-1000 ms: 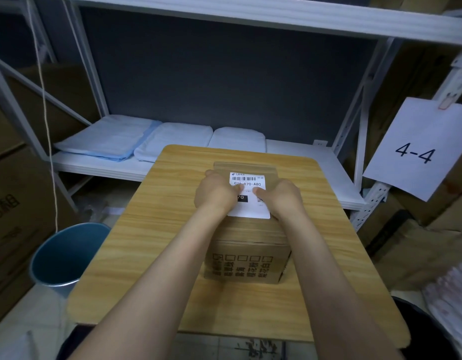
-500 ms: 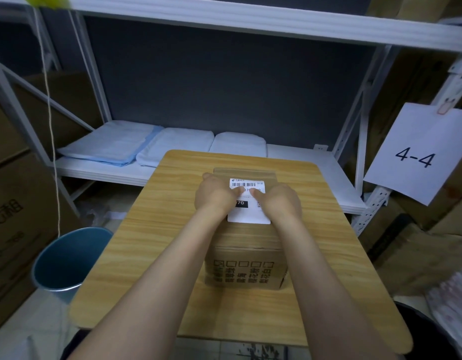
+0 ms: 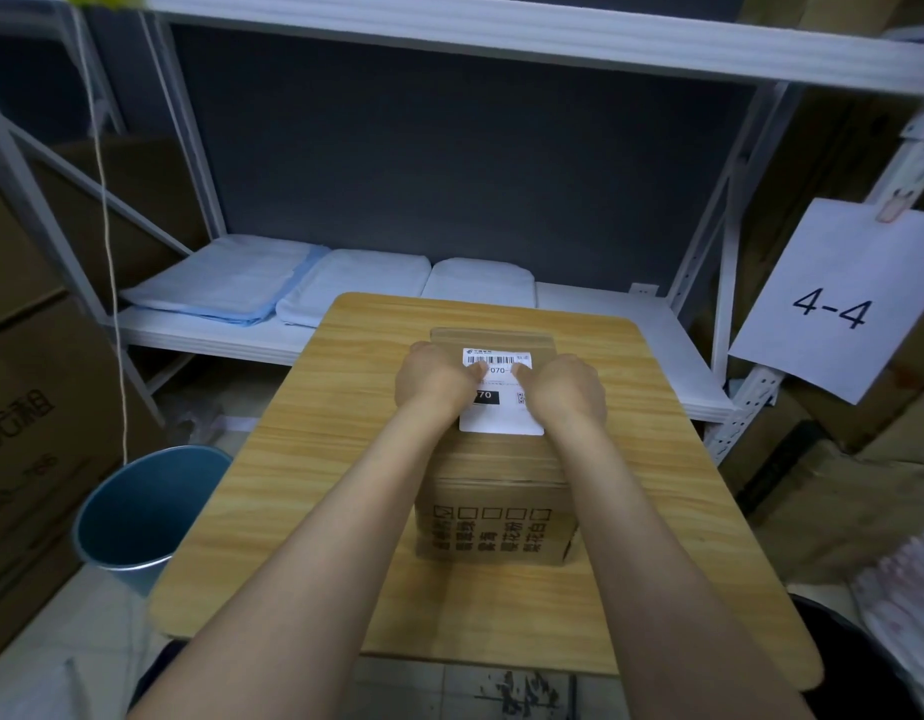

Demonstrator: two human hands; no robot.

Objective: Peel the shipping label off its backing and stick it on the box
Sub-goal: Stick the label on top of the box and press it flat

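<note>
A brown cardboard box with printed characters on its near side stands on the wooden table. A white shipping label with a barcode lies flat on the box's top. My left hand rests on the label's left part and my right hand on its right part. Both thumbs press on the label just below the barcode, tips close together. The hands hide the label's side edges. No backing sheet shows.
A blue bucket stands on the floor left of the table. Behind the table a white metal shelf carries folded pale-blue bags. A paper sign reading 4-4 hangs at the right. Cardboard cartons flank both sides.
Both thumbs have slid inward and slightly up across the label, and now almost meet below the barcode. The box has stayed in place.
</note>
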